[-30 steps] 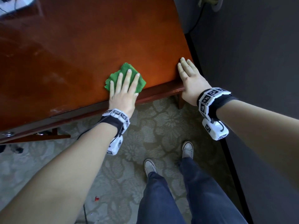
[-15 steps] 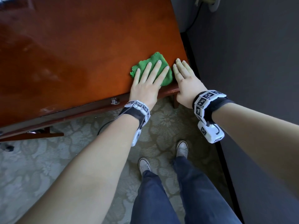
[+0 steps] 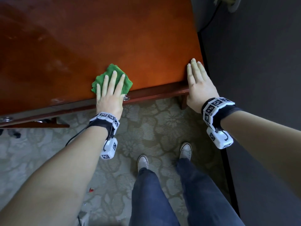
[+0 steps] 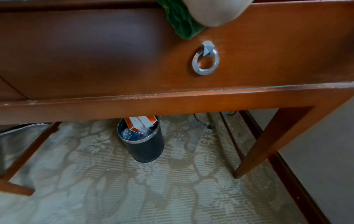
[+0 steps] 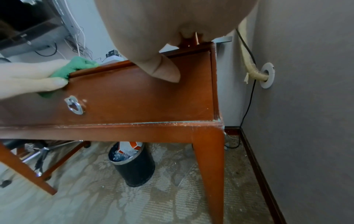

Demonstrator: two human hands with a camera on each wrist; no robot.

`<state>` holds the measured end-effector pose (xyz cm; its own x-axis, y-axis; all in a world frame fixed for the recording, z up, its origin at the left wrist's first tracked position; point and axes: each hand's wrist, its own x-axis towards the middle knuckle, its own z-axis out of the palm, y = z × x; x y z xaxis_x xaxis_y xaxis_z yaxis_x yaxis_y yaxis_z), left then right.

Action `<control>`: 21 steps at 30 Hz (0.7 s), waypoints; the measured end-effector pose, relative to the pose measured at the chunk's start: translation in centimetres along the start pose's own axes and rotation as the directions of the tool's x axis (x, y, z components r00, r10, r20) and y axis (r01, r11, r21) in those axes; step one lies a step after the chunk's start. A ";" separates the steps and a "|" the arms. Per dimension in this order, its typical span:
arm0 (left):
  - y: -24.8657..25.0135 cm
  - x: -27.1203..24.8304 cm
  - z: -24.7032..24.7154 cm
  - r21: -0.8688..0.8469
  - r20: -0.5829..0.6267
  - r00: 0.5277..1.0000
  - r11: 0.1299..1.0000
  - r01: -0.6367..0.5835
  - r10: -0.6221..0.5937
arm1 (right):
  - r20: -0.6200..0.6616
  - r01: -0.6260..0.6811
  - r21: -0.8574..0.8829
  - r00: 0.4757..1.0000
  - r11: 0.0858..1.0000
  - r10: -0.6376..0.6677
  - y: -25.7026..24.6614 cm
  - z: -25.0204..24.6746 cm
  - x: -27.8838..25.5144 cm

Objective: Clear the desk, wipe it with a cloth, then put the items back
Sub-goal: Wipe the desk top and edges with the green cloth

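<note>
A crumpled green cloth point(image 3: 112, 75) lies on the glossy red-brown desk point(image 3: 114, 38) at its near edge. My left hand point(image 3: 110, 88) presses flat on the cloth with straight, spread fingers, and the thumb reaches over the desk edge. A fold of the cloth point(image 4: 182, 22) hangs over the drawer front. In the right wrist view the cloth point(image 5: 76, 66) shows under the left hand point(image 5: 32, 77). My right hand point(image 3: 197, 79) rests flat on the desk's near right corner, fingers together and straight. No items stand on the visible desk top.
A drawer with a metal ring pull point(image 4: 205, 60) sits under the cloth. Beneath the desk stands a black waste bin point(image 4: 141, 142) with rubbish. A dark wall point(image 3: 260, 79) runs close along the desk's right side. Chair legs point(image 5: 40, 159) stand under the desk at left.
My left hand slid the cloth right along the near edge until it almost met the right hand, then back left. The right hand stayed on the corner.
</note>
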<state>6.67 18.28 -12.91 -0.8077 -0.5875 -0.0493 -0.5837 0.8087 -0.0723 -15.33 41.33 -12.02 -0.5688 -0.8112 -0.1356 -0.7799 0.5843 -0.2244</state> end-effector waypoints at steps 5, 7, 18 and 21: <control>-0.8 0.1 0.7 -0.022 -0.050 0.998 0.999 -0.045 0.043 | -0.030 0.060 -0.092 0.998 0.994 -0.063 -3.6 0.6 -0.1; -1.1 0.2 1.1 -0.017 -0.057 0.997 0.998 -0.053 0.052 | 0.007 0.179 -0.150 0.984 0.972 -0.180 -6.5 1.5 0.4; -9.3 -0.6 2.1 -0.014 -0.116 0.977 0.983 -0.181 0.178 | -0.030 -0.011 -0.252 1.000 0.968 0.004 -17.5 6.0 2.2; -14.5 -1.6 2.5 -0.002 -0.112 0.982 0.988 -0.154 0.153 | -0.026 -0.025 -0.270 0.999 0.963 0.019 -17.3 6.0 2.2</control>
<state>16.62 7.42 -14.27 -0.8917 -0.4495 0.0524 -0.4522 0.8897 -0.0623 -1.56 29.31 -14.27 -0.5901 -0.7990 -0.1152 -0.8068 0.5889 0.0479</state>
